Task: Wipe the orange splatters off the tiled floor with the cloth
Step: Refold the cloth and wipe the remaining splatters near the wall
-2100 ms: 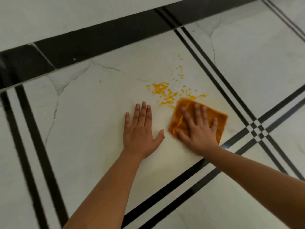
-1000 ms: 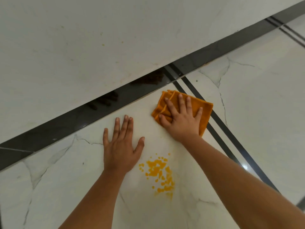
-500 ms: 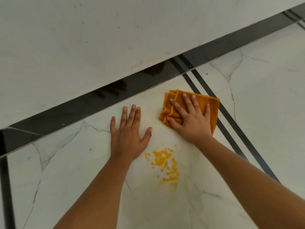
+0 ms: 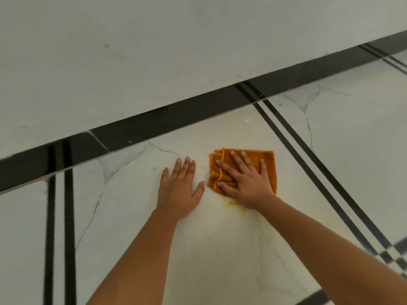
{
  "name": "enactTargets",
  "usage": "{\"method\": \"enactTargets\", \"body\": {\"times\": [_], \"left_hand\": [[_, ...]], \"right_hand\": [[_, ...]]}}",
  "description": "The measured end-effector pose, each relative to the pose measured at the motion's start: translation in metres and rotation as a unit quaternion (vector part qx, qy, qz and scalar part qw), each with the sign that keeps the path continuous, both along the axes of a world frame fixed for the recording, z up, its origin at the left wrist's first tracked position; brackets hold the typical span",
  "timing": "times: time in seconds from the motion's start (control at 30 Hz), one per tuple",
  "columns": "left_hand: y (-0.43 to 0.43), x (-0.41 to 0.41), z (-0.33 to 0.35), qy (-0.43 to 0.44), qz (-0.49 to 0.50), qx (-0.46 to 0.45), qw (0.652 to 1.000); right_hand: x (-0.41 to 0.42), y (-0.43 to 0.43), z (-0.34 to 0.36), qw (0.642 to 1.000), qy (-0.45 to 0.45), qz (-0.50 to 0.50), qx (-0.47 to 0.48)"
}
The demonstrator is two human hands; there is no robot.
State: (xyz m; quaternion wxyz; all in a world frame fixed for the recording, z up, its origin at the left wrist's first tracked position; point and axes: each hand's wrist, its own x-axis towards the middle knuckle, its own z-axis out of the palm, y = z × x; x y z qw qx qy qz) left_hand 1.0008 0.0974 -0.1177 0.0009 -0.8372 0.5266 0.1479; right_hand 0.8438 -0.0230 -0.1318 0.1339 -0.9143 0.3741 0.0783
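Observation:
A folded orange cloth [image 4: 267, 160] lies on the white marble floor tile [image 4: 136, 194]. My right hand [image 4: 246, 180] presses flat on the cloth with fingers spread. My left hand [image 4: 179, 188] rests flat on the bare tile just left of the cloth, holding nothing. A small patch of orange splatter [image 4: 233, 204] shows on the tile right below the cloth, beside my right wrist. Any splatter under the cloth is hidden.
A black skirting strip [image 4: 167, 116] runs along the base of a white wall [image 4: 154, 51], a short way beyond the cloth. Double black inlay lines [image 4: 308, 166] cross the floor to the right, and another pair [image 4: 59, 216] to the left. One orange speck [image 4: 106, 46] marks the wall.
My right hand has dragged the cloth back toward me over the splatter patch. Most of the orange spots visible half a second ago are now covered or gone. My left hand stays flat.

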Motion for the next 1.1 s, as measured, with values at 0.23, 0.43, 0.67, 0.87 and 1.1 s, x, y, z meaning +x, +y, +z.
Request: {"method": "enactTargets", "body": {"times": [0.23,0.43,0.67,0.87,1.1], "left_hand": [[0.040,-0.011,-0.004,0.012,0.028,-0.016,0.999],[0.062,-0.039,-0.011,0.004,0.019,-0.033,0.999],[0.076,-0.048,-0.011,0.012,0.052,-0.050,0.997],[0.082,-0.040,-0.016,-0.010,0.101,-0.069,0.992],[0.108,-0.034,-0.016,-0.011,0.129,-0.060,0.990]], "right_hand": [[-0.039,0.048,-0.004,0.984,-0.036,0.171,-0.034],[-0.023,0.026,0.001,0.999,-0.007,-0.046,0.009],[-0.075,0.014,-0.003,0.998,-0.010,0.065,-0.021],[0.026,0.034,0.003,0.999,-0.002,0.047,0.006],[0.016,0.029,-0.003,0.998,-0.013,0.055,0.004]]}}
